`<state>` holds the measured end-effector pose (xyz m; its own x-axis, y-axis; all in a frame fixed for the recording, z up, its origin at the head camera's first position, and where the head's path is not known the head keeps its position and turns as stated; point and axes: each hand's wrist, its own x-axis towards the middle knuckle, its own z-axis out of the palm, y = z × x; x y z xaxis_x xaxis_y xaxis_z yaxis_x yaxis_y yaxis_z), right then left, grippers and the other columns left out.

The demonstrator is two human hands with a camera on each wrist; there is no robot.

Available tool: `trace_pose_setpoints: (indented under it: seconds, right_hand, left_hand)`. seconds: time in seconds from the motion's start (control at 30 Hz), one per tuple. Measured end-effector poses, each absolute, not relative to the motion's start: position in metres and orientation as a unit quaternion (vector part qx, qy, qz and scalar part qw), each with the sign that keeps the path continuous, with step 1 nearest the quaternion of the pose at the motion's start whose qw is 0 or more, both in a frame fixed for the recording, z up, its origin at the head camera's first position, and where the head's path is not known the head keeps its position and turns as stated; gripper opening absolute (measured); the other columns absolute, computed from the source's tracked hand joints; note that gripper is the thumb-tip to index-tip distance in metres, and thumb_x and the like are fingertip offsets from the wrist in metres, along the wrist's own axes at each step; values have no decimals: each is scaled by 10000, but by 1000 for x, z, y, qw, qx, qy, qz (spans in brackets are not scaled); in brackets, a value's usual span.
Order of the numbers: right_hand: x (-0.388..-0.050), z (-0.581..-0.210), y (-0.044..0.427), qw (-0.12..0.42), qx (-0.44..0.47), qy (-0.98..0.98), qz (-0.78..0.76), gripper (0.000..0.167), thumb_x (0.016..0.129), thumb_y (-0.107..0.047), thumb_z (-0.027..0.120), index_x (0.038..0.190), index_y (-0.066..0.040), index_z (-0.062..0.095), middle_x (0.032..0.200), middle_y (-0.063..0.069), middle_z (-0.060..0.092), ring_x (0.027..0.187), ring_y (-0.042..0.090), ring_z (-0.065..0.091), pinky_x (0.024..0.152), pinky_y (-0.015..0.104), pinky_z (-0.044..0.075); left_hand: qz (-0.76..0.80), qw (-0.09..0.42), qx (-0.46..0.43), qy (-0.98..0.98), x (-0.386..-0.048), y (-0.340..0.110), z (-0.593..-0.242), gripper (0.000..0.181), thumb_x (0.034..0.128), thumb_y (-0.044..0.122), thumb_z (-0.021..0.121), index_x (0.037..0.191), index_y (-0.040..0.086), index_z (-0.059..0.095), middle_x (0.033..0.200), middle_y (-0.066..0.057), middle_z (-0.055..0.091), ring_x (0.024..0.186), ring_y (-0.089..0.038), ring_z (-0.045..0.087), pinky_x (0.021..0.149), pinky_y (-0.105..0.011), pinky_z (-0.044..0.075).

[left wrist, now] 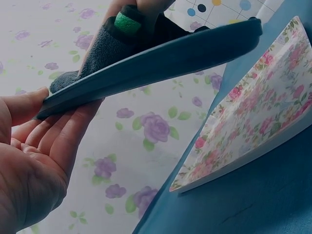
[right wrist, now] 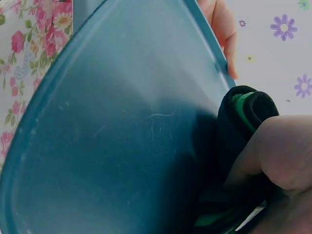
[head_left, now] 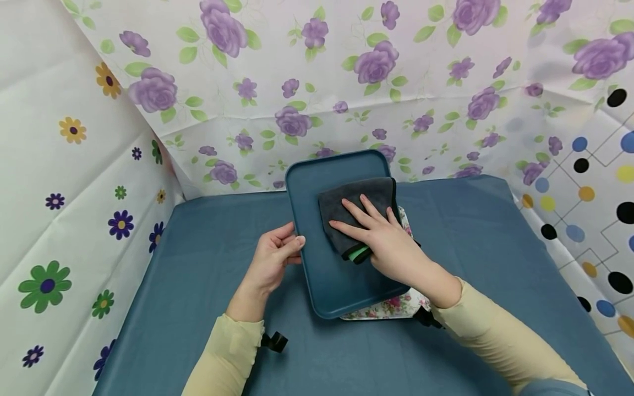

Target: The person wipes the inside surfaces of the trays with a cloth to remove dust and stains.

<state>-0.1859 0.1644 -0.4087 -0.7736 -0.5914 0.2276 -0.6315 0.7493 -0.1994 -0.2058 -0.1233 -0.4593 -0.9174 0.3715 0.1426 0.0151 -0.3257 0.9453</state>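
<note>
My left hand [head_left: 269, 256] pinches the left edge of a blue rectangular tray [head_left: 342, 289], thumb over the rim and fingers beneath, as the left wrist view shows. The tray is raised and tilted. Against its inner face my right hand [head_left: 391, 250] presses a folded dark grey cloth [head_left: 354, 190] with black edging and a green inner side; its fingers are spread and straight. In the right wrist view the cloth [right wrist: 231, 134] bunches beside the thumb, and fine scratches mark the tray [right wrist: 107, 122]. Below and partly hidden lies a floral tray [left wrist: 258, 107] with pink roses.
A blue cloth covers the table [head_left: 208, 275]. Behind it rises a backdrop with purple roses [head_left: 292, 121]. Flower-print sheeting [head_left: 74, 220] stands at the left, and dotted sheeting [head_left: 584, 220] at the right. Black wrist straps [head_left: 274, 342] show near the sleeves.
</note>
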Motion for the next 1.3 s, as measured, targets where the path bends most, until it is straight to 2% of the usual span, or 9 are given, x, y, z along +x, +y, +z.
trace_pose_setpoints:
  seconds: [0.27,0.57,0.8,1.03,1.3]
  right_hand:
    - [-183,-409,158,74,318,-935,138,1081,830,271,589,1683,-356,369,1793,39,110,1642,344,29,1142,823,228]
    - [-178,-406,142,63,304,-940,139,1036,873,238,586,1693,-346,341,1791,57,90,1636,372,19,1149,816,218]
    - [-174,-408,130,63,321,-937,123,1064,855,239,603,1693,-360,335,1789,57,102,1635,370,28,1141,825,220]
    - [-168,-406,121,60,345,-932,94,1077,813,219,691,1673,-354,388,1789,35,119,1636,357,35,1118,841,240]
    - [-167,-403,121,61,350,-931,86,1052,831,200,703,1668,-359,399,1788,33,134,1636,358,49,1112,838,258]
  left_hand:
    - [803,115,157,563,-206,-121,-457,530,1069,-51,576,1569,-131,417,1112,4,808,887,-129,791,738,-332,648]
    - [815,112,144,550,-208,-118,-454,521,1072,-50,564,1563,-143,416,1023,9,815,829,-122,787,719,-324,648]
    - [824,112,150,534,-210,-117,-453,505,1082,-36,567,1557,-141,432,1055,-17,815,857,-137,795,720,-322,647]
    - [828,115,154,527,-213,-117,-454,488,1095,-31,534,1560,-138,431,1090,-39,811,895,-157,798,731,-320,647]
    - [825,112,154,531,-214,-118,-454,498,1097,-20,536,1569,-131,421,1083,-32,812,879,-144,796,717,-303,644]
